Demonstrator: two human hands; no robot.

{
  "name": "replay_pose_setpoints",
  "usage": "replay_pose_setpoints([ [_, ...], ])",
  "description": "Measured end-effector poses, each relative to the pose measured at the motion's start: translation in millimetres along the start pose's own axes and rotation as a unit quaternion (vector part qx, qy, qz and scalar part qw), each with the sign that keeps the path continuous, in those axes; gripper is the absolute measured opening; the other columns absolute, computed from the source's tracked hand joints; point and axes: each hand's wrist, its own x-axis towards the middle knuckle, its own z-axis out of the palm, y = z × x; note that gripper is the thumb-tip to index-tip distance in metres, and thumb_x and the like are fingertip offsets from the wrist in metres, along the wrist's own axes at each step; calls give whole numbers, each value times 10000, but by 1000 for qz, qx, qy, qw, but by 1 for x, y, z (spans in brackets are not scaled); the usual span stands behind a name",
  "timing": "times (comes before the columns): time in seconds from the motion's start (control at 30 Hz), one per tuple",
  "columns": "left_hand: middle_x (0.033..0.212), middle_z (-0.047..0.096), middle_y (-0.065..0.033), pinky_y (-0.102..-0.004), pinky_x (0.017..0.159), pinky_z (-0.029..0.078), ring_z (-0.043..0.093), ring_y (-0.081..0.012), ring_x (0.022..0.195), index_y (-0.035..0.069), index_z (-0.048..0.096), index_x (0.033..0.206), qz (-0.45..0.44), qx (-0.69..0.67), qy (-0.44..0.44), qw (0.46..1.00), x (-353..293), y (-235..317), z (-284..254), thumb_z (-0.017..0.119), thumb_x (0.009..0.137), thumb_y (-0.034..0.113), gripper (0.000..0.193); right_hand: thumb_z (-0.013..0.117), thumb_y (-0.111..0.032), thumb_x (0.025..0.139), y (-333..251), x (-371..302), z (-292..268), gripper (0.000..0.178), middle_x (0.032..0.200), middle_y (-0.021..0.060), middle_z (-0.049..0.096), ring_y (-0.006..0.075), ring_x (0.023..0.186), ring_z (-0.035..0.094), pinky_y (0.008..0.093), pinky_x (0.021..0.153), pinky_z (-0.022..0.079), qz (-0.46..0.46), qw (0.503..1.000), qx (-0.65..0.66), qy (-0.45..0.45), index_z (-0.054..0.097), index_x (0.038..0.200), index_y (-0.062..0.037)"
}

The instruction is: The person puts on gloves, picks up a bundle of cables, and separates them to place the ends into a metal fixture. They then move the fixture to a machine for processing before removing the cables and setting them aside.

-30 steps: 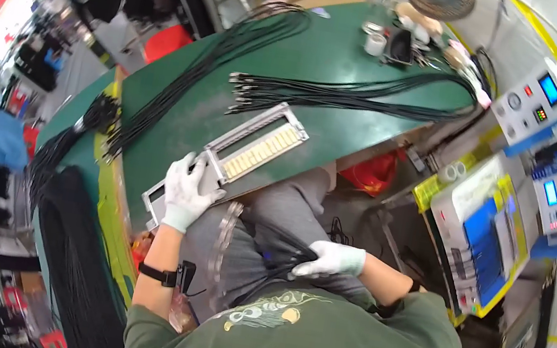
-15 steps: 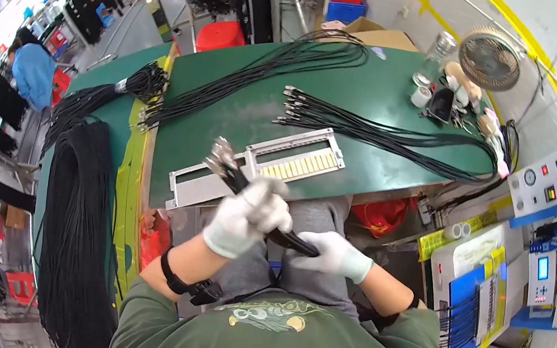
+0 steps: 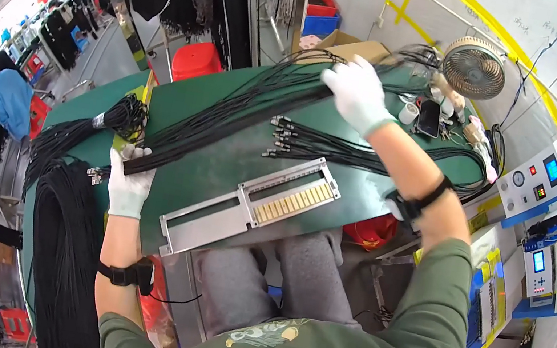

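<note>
White gloves cover both my hands. My left hand (image 3: 130, 182) is closed round one end of a bundle of black cables (image 3: 244, 117) at the table's left side. Silvery connectors (image 3: 97, 175) poke out past its fingers. My right hand (image 3: 357, 93) is reached out over the far side, closed on the same bundle, which runs straight between the hands. Loose cable tails beyond it look blurred. Nearer me lies a metal fixture (image 3: 207, 225) with a row of gold-coloured blocks (image 3: 294, 200). More black cables with connectors (image 3: 363, 151) lie behind the fixture.
A tied cable bundle (image 3: 81, 122) and a long black hank (image 3: 63, 249) lie on the left. A fan (image 3: 475, 67), white cup (image 3: 409, 112) and black dish (image 3: 429, 118) stand far right. Machines with screens (image 3: 535, 180) stand right of the green table (image 3: 355, 201).
My hands have parted from over my lap: the left went to the left table side, the right forward to the far side. The cable bundle is now stretched across the table.
</note>
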Motion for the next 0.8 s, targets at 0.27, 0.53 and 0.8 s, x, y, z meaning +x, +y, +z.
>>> replay_pose_setpoints([
  [0.27,1166,650,-123,-414,901,507,599,-271,1090,23,616,1203,-119,552,-27,825,3,16,-70,700,863,448,551,825,-403,598,-7,-53,93,984,1421,212,433,383,1314,412,476,1101,316,93,962,187,-178,404,1441,-117],
  [0.53,1042,636,-127,-379,876,486,594,-294,995,49,652,1139,222,787,-351,456,-87,-56,13,730,762,246,433,771,-357,667,17,-134,75,815,1293,231,534,383,1200,521,451,970,451,123,902,178,-372,463,1370,-83],
  [0.8,903,609,-108,-410,785,487,600,-308,890,88,642,965,228,801,-363,418,-68,-87,8,715,767,240,260,634,-191,765,-17,-118,63,301,1027,179,658,342,1002,640,454,816,521,127,894,102,-416,612,1027,-45],
])
